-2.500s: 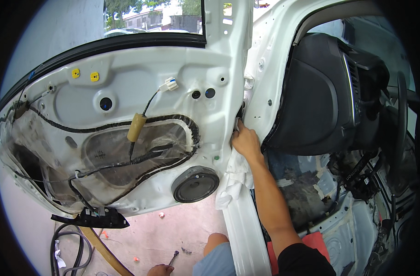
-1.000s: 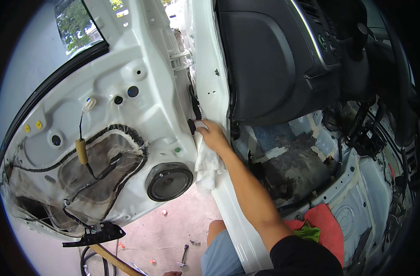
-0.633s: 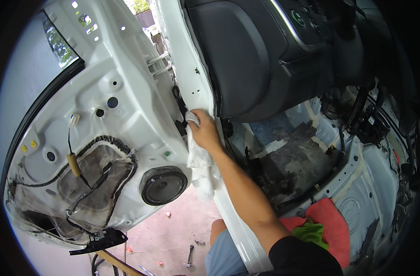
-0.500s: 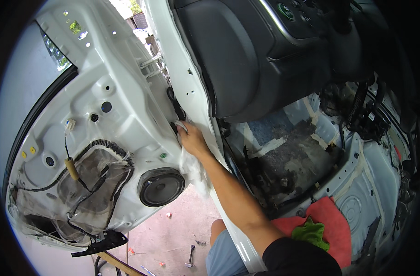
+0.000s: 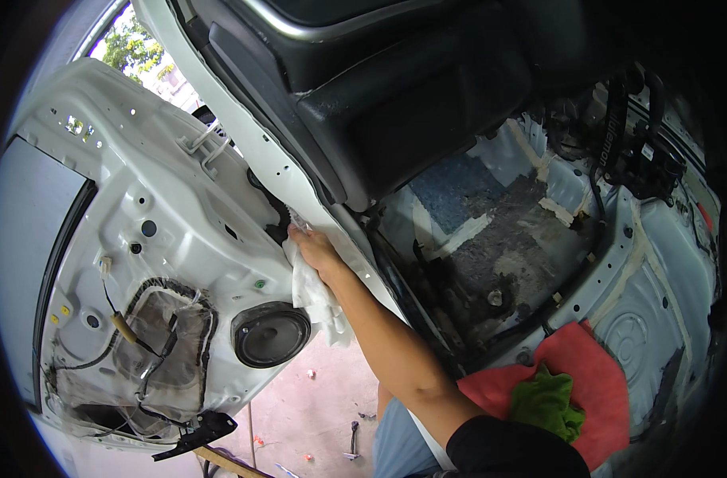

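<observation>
My right arm reaches up from the lower right into the gap between the opened white car door [image 5: 184,231] and the body frame. At the door's hinge-side edge, my right hand [image 5: 315,251] is closed round a crumpled white cloth [image 5: 319,299]. The cloth hangs below the fingers, beside a round black speaker [image 5: 272,334] set in the door. Just beyond my fingertips runs a dark rubber cable sleeve [image 5: 268,199] in the gap. My left hand is out of view.
On the bare door panel are a wiring harness [image 5: 168,342] and a black bracket [image 5: 196,434]. A red cloth [image 5: 598,374] and a green cloth [image 5: 546,402] lie on the stripped car floor [image 5: 491,215]. The black dashboard [image 5: 411,103] overhangs it. A tool [image 5: 353,440] lies on the ground.
My view has shifted and turned, so the door sits lower and the dashboard looks tilted. My right hand keeps its grip on the white cloth, which now hangs more fully in sight.
</observation>
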Tool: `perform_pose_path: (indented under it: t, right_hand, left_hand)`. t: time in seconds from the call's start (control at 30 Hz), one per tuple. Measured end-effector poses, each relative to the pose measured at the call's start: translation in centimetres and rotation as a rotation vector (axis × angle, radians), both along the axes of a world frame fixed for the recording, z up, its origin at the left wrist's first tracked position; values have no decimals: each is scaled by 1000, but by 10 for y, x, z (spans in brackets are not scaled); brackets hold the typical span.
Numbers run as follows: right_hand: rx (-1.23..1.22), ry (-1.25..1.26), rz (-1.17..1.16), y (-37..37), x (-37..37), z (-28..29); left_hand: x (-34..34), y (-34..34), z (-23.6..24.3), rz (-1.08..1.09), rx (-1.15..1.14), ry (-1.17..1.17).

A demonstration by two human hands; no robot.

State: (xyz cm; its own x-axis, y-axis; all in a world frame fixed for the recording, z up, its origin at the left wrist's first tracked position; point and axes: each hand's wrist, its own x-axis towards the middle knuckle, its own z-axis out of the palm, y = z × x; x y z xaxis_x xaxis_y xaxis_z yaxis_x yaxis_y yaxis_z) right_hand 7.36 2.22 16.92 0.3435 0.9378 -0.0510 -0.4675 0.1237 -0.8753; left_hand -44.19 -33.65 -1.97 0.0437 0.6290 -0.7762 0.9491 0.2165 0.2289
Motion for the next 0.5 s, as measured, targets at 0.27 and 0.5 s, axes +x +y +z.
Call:
perform_pose_path:
  t: [0.27, 0.5]
  right_hand:
    - [-98, -484, -16, 1, 14, -14]
    - [-101, -713, -82, -18, 26, 15]
  left_hand:
    - [5, -4, -6, -36, -6, -36]
    - [-12, -5, -27, 0, 39, -128]
